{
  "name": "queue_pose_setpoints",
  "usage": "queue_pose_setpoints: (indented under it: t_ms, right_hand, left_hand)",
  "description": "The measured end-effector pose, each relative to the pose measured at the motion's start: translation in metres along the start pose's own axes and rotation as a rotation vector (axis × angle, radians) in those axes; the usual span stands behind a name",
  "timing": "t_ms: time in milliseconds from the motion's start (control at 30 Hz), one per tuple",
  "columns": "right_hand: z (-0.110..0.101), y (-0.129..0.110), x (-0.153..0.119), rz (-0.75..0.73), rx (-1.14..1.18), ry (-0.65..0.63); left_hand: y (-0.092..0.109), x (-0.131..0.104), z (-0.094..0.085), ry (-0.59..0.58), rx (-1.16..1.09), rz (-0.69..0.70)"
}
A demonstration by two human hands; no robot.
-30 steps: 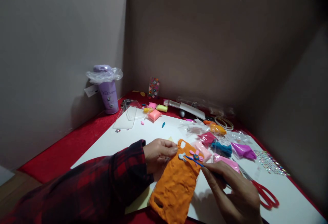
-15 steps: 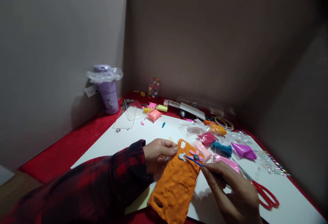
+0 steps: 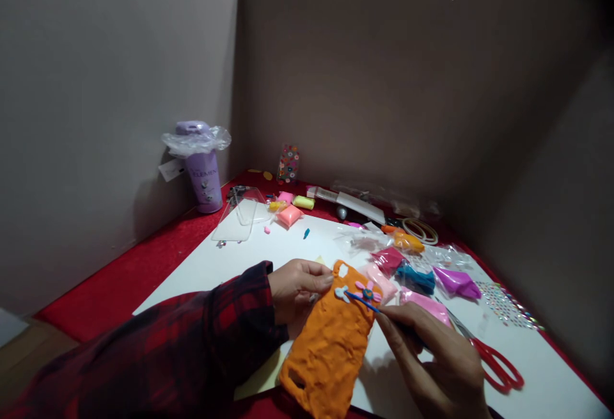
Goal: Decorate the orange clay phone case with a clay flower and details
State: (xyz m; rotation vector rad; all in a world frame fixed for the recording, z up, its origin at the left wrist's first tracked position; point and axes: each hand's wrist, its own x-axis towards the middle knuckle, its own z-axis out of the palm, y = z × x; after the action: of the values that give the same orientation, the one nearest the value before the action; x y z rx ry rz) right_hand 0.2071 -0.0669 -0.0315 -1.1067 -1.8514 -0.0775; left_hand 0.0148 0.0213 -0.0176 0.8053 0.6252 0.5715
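Observation:
An orange clay-covered phone case (image 3: 326, 348) is tilted up before me, its surface lumpy. My left hand (image 3: 300, 288) is closed on its upper left edge, thumb on the front. Pinched in my right hand (image 3: 432, 355) is a thin blue modelling tool (image 3: 367, 304). The tool's tip touches a small pale blue clay piece (image 3: 341, 293) near the top of the case. Right beside that piece sits a pink clay flower (image 3: 368, 293) with a blue and orange centre. A cutout shows at the case's top and another at its lower left.
Red-handled scissors (image 3: 499, 368) lie to the right, near a sheet of rhinestones (image 3: 511, 307). Clay packets, such as a purple one (image 3: 455, 283) and a teal one (image 3: 415, 277), spread over the white board (image 3: 187, 288). A lilac tumbler (image 3: 205, 182) stands at the back left.
Almost nothing differs. Both hands, the case and the tool keep the same places, with the tool's tip still at the pale blue piece.

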Motion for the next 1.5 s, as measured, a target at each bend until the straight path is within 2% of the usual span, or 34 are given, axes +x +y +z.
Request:
queue_pose_setpoints:
  t_ms: [967,1500]
  right_hand:
    - [0.0005,0.0003,-0.0011,-0.001,-0.019,0.006]
    - [0.0014,0.0005,-0.0012,-0.015,-0.008,0.003]
  left_hand:
    - [-0.0024,0.0038,-0.0052,-0.027,0.0,0.0]
    - [0.0009,0.0,-0.0002,-0.014,-0.011,0.001]
